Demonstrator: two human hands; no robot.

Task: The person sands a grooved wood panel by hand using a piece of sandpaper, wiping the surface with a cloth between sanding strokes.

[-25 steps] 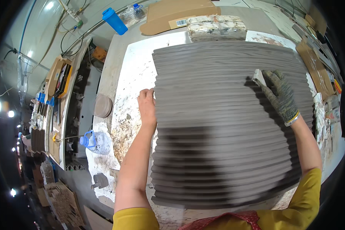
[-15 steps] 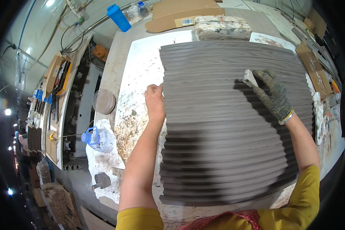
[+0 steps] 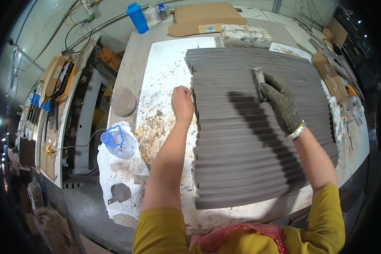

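Observation:
A ridged, grey wood-grain panel (image 3: 228,169) lies across the table in front of me, its ridges running left to right; it may be one of several stacked together. My left hand (image 3: 183,103) is bare, with curled fingers closed at the panel's left edge; the fingertips are partly hidden. Over the panel's right half, my right hand (image 3: 281,103) wears a dark, dirty knit glove. It is closed on a small whitish block (image 3: 258,84), held on end above or against the ridges. The glove hides part of the block, and a long shadow falls beside it.
A stained white board (image 3: 165,55) lies under the panel. At left stand a clear jug with a blue handle (image 3: 122,146), a round lidded tub (image 3: 124,102) and a grey scraper-like piece (image 3: 120,193). Behind are a wrapped block (image 3: 245,36), cardboard (image 3: 207,15) and a blue bottle (image 3: 137,19).
The view has shifted. My right hand has moved left over the panel, and the whitish block is now turned more upright. My left hand stays at the panel's left edge.

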